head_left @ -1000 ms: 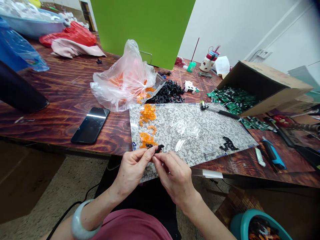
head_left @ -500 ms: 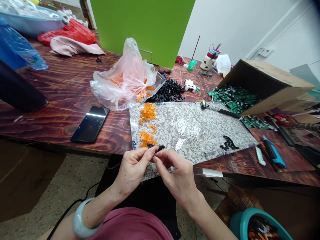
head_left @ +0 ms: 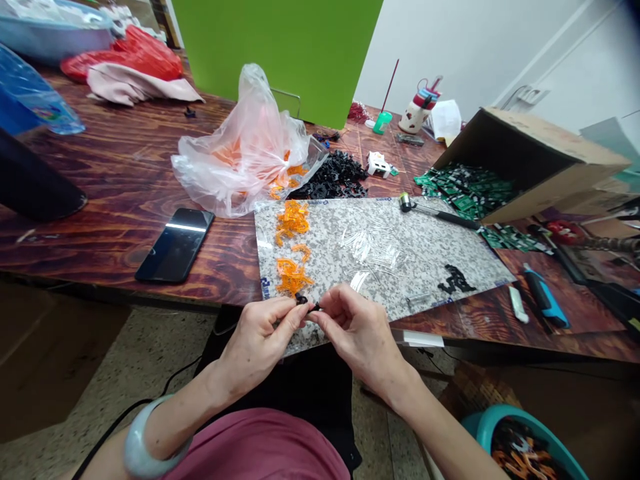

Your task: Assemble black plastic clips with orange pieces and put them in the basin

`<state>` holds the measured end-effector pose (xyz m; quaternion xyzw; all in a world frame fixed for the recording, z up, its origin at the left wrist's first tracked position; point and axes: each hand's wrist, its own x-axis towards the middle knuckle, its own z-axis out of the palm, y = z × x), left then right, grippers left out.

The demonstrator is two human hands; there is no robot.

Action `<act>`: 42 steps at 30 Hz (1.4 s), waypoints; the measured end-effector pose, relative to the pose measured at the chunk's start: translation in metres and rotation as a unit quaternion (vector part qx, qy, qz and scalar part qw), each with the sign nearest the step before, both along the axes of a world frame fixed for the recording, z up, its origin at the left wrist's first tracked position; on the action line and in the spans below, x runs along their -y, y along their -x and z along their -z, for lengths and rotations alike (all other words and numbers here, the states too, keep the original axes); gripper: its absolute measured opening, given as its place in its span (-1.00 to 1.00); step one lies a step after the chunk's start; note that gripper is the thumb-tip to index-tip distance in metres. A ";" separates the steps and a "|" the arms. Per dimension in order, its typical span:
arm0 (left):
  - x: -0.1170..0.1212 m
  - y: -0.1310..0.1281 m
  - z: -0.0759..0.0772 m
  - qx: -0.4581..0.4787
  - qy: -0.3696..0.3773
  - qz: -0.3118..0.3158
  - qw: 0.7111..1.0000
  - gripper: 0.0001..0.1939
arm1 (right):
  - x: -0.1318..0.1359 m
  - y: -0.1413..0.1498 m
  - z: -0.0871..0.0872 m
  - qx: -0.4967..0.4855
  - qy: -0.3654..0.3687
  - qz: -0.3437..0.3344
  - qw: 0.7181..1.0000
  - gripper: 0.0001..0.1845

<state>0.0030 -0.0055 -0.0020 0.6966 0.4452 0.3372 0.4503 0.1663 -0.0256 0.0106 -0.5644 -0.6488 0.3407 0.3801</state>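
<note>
- Black plastic part point(head_left: 306, 303): pinched above the mat's near edge by the narrowly closed fingertips of the left hand point(head_left: 257, 340) and right hand point(head_left: 357, 330).
- Counter point(head_left: 100, 200): dark-grained wood.
- Cardboard carton point(head_left: 550, 190): on its side, green circuit boards point(head_left: 465, 190) spilling out.
- Speckled mat point(head_left: 430, 267): separate groups of orange pieces point(head_left: 293, 223), clear strips point(head_left: 370, 247), and a few black pieces point(head_left: 456, 280).
- Plastic bag point(head_left: 240, 153): contains orange pieces; black pile point(head_left: 333, 177) remains beside it.
- Teal basin point(head_left: 500, 412): below the counter, holding mixed orange and black pieces point(head_left: 520, 453).

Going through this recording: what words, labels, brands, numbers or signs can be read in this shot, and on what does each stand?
No text can be read clearly.
The blue printing on the edge of the granite-patterned sheet is too small and blurred to read.
The colourful label on the clear plastic bottle is too blurred to read.
</note>
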 end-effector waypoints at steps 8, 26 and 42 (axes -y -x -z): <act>-0.004 0.005 -0.009 -0.089 0.001 0.117 0.989 -0.62 | -0.007 -0.017 -0.006 0.177 -0.042 -0.101 0.978 -0.82; -0.024 0.002 -0.004 0.091 0.183 0.068 0.977 -0.73 | -0.007 -0.029 -0.001 -0.017 0.049 -0.063 0.997 -0.74; -0.011 -0.013 0.000 0.201 0.211 -0.010 0.956 -0.77 | -0.002 0.001 0.008 -0.305 0.163 0.035 0.938 -0.73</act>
